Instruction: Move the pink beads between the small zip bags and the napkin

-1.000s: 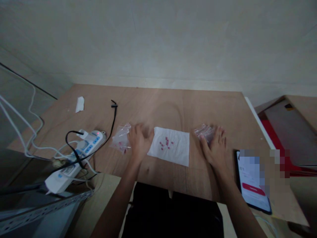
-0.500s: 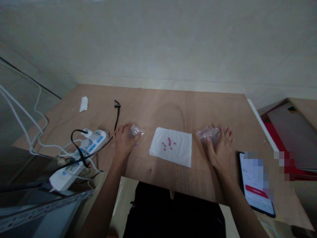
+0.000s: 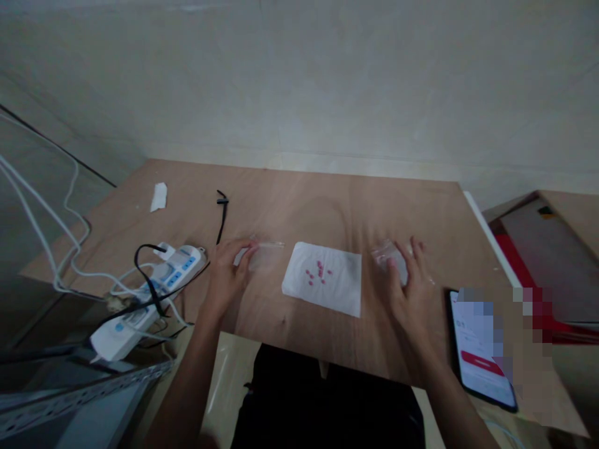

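left hand (image 3: 228,272) pinches a clear bag (image 3: 262,254) at nine o'clock of the tissue (image 3: 322,279); right hand (image 3: 410,284) lies spread on bags (image 3: 388,255).

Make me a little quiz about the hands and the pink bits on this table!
1. True or false: the pink pieces lie on the white tissue.
2. What does the left hand touch: A clear bag, B phone, C power strip?
3. Which hand rests on the pile of small bags?

Key: 1 true. 2 A. 3 the right hand.
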`<act>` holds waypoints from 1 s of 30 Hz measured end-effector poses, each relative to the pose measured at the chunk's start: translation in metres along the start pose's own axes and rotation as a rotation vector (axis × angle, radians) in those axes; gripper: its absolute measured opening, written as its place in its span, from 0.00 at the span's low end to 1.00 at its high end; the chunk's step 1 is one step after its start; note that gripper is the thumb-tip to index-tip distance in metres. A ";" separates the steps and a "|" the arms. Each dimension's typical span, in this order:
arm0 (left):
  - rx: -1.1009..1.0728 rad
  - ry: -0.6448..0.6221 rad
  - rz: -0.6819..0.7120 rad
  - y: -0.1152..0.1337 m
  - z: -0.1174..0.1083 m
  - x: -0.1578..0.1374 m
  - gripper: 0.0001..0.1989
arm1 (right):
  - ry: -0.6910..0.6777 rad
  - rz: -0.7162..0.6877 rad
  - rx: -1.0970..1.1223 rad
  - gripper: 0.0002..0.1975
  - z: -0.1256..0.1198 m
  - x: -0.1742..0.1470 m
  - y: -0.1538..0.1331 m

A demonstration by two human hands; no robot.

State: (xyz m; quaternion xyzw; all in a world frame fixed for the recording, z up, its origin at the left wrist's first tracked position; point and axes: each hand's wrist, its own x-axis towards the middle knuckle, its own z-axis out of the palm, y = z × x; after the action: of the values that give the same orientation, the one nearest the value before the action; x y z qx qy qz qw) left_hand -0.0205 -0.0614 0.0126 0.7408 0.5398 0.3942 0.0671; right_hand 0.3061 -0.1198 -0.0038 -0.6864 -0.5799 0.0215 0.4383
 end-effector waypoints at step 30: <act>-0.718 -0.296 -0.404 0.119 0.032 -0.031 0.15 | -0.513 -0.026 0.483 0.10 -0.003 -0.018 -0.109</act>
State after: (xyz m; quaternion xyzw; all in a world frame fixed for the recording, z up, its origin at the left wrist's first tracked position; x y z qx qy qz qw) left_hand 0.0863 -0.1261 0.0369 0.5987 0.4871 0.4254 0.4726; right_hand 0.2174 -0.1420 0.0577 -0.5278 -0.6582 0.3242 0.4280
